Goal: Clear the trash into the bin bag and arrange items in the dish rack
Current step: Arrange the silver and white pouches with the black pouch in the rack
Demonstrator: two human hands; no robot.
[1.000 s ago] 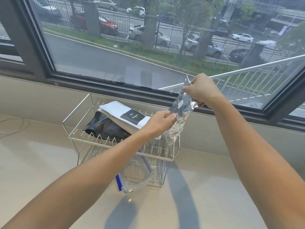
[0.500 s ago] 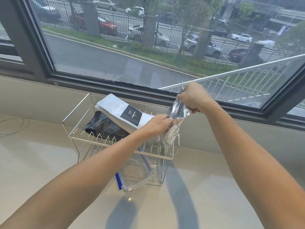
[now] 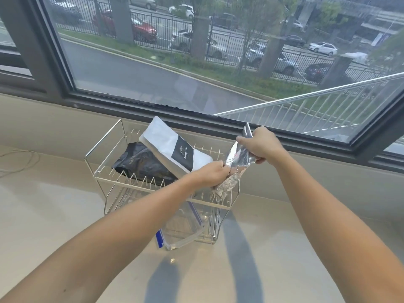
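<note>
Down came the silver foil bag (image 3: 237,158) toward the dish rack (image 3: 105,169)!
Both hands, left hand (image 3: 213,174) and right hand (image 3: 260,145), had fingers pinching it above the rack's right end, beside the white pouch (image 3: 172,147) and black pouch (image 3: 140,162).

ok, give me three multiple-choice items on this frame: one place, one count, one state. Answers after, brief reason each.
1. Where is the black pouch?
A. top tier of the wire rack
B. on the counter
C. on the window sill

2. How many pouches lie in the top tier, not counting the held one?
A. one
B. two
C. four

3. What is the silver bag doing?
A. lying flat
B. held by both hands
C. hanging from the rack

Answers: 1 A, it lies on the prongs under the white pouch. 2 B, black and white. 3 B, left hand and right hand both grip it.
</note>
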